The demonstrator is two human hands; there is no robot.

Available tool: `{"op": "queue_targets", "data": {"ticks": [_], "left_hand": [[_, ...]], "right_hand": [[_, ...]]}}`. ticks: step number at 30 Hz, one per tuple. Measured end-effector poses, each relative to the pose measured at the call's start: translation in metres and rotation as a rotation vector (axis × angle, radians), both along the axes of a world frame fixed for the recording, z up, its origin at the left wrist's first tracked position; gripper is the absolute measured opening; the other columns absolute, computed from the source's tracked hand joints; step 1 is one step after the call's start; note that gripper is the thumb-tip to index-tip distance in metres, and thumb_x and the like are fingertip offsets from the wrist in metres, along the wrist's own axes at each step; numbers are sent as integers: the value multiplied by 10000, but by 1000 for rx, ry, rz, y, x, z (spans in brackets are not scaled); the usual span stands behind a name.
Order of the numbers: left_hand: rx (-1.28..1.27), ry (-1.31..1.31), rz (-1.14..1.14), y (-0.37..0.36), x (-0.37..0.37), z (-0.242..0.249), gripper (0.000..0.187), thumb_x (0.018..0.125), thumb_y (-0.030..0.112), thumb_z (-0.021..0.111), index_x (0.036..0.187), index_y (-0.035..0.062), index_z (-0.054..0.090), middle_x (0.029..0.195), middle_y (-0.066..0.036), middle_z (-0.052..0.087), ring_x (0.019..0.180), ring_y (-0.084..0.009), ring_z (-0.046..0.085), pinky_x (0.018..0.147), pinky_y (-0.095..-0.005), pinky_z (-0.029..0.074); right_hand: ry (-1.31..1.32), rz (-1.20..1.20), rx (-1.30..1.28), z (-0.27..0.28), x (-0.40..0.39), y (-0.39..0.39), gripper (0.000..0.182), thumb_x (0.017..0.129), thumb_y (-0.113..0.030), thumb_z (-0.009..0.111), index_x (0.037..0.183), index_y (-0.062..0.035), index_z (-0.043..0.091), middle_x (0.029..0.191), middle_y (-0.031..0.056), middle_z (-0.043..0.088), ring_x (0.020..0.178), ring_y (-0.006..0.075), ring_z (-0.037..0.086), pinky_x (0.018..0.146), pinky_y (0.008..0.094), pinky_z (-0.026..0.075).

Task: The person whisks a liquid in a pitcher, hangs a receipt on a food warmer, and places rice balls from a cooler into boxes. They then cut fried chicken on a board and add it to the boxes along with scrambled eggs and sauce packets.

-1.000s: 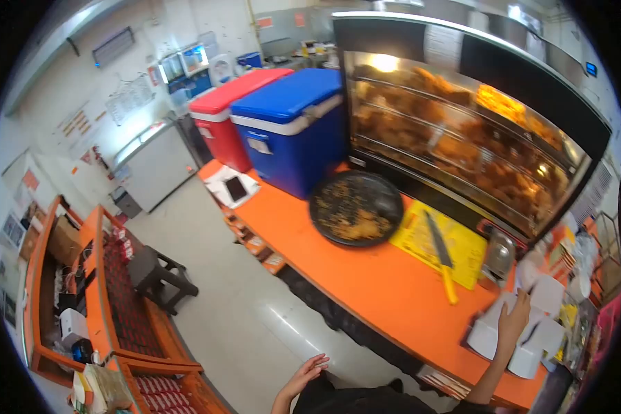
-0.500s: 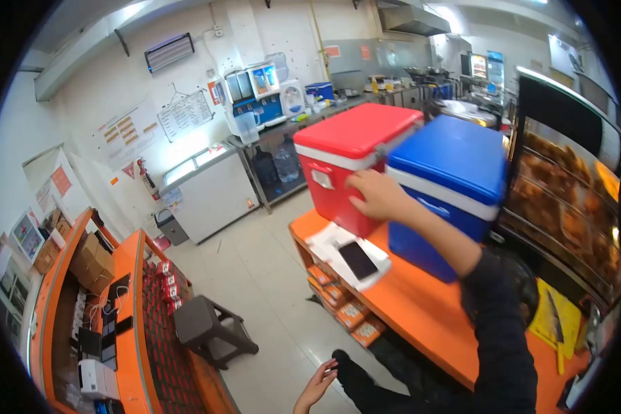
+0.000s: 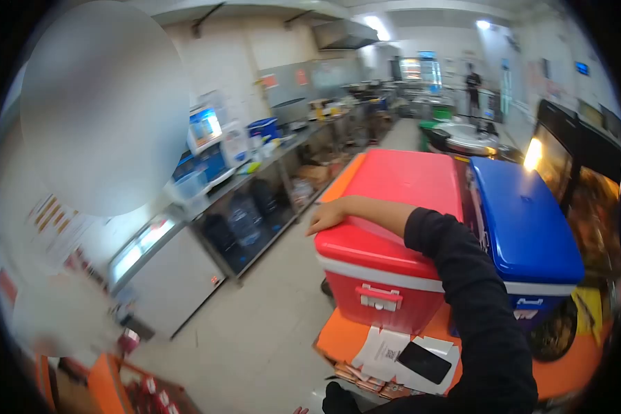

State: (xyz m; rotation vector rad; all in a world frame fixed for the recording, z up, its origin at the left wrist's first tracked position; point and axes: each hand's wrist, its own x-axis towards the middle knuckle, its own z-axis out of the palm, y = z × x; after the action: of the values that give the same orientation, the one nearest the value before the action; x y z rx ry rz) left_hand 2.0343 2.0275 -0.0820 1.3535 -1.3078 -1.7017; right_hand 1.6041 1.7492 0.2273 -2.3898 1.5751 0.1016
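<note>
A red cooler box (image 3: 386, 303) with a white band stands on an orange counter (image 3: 341, 328), its lid on. My right arm reaches across the lid, and my right hand (image 3: 326, 215) hooks over its left edge, fingers curled down the side. Close beside it on the right is a blue cooler box (image 3: 531, 228), also with its lid on. In front of the red cooler, a black phone (image 3: 425, 362) lies on white paper (image 3: 379, 352). Only the fingertips of my left hand (image 3: 301, 410) show at the bottom edge, too little to tell their shape.
A white chest freezer (image 3: 169, 276) and a steel counter (image 3: 269, 176) line the left wall. On the right stands a lit glass display case (image 3: 590, 200). A large metal pot (image 3: 466, 138) is behind the coolers. A person (image 3: 473, 90) stands far back.
My view has swung right and closer to the coolers. My right hand has gone from the red cooler's front to the left edge of its lid. My left hand has nearly left view.
</note>
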Motion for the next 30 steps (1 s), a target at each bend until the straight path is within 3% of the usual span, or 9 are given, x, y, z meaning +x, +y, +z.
{"op": "queue_targets", "data": {"ticks": [6, 8, 12, 18, 26, 27, 28, 29, 30], "left_hand": [[-406, 39, -392, -258, -117, 87, 510, 887, 286, 473, 1284, 12, 308, 1276, -171, 364, 1154, -298, 383, 984, -395, 277], [-920, 125, -540, -300, -169, 153, 383, 838, 145, 507, 1197, 24, 445, 1183, -149, 475, 1094, -268, 449, 930, -357, 342], [-1285, 363, -862, -332, -242, 206, 367, 740, 208, 571, 1090, 99, 552, 1128, -110, 509, 1077, -275, 444, 926, -436, 314], [-1481, 560, -1052, -335, -285, 174, 282, 732, 340, 570, 971, 196, 614, 1047, -7, 553, 1005, -229, 464, 910, -450, 300], [-1164, 782, -1030, -346, -292, 190, 359, 871, 439, 381, 900, 138, 575, 839, -37, 632, 808, -222, 568, 917, -423, 296], [-1041, 823, -1030, -351, -293, 195, 356, 881, 436, 372, 891, 131, 556, 830, -52, 634, 748, -224, 586, 915, -422, 300], [-1075, 824, -982, -355, -300, 207, 351, 889, 419, 372, 862, 101, 517, 779, -89, 623, 669, -230, 591, 864, -414, 349], [-1072, 824, -980, -359, -309, 210, 351, 889, 419, 372, 862, 101, 517, 779, -89, 623, 669, -230, 591, 864, -414, 349], [-1009, 883, -918, -364, -316, 211, 293, 879, 365, 406, 868, 102, 533, 822, -77, 628, 721, -229, 598, 830, -407, 369]], "right_hand": [[-175, -141, -242, 113, -21, 66, 471, 881, -396, 448, 774, 49, 561, 757, 150, 559, 783, 246, 523, 714, 355, 405], [-89, -255, -296, 175, -20, 122, 396, 866, -340, 485, 702, 19, 515, 876, 129, 491, 902, 219, 459, 809, 336, 349], [4, -785, -400, 225, -26, 235, 323, 773, -292, 484, 985, -52, 527, 1171, 174, 441, 1173, 251, 343, 984, 340, 227], [98, -1675, -535, 247, -36, 333, 435, 721, -163, 457, 1137, -38, 469, 1086, 126, 521, 981, 215, 489, 850, 274, 385], [1361, -2077, -570, 171, -91, 317, 313, 778, -107, 437, 1069, -4, 488, 1059, 212, 520, 1025, 345, 493, 783, 433, 435], [1348, -1853, -747, 153, -98, 288, 312, 781, -121, 463, 1077, -26, 490, 1126, 194, 479, 1001, 348, 500, 743, 495, 432], [1040, -2063, -350, 130, -114, 254, 312, 790, -109, 453, 1095, -54, 488, 1108, 171, 491, 973, 334, 514, 698, 487, 445], [1247, -1407, -764, 68, -113, 218, 294, 798, -94, 446, 1087, -71, 494, 957, 170, 547, 933, 302, 542, 662, 469, 455], [781, -1534, -232, 27, -110, 175, 315, 803, -84, 435, 1113, -87, 491, 936, 183, 543, 903, 297, 554, 668, 470, 450]]}}
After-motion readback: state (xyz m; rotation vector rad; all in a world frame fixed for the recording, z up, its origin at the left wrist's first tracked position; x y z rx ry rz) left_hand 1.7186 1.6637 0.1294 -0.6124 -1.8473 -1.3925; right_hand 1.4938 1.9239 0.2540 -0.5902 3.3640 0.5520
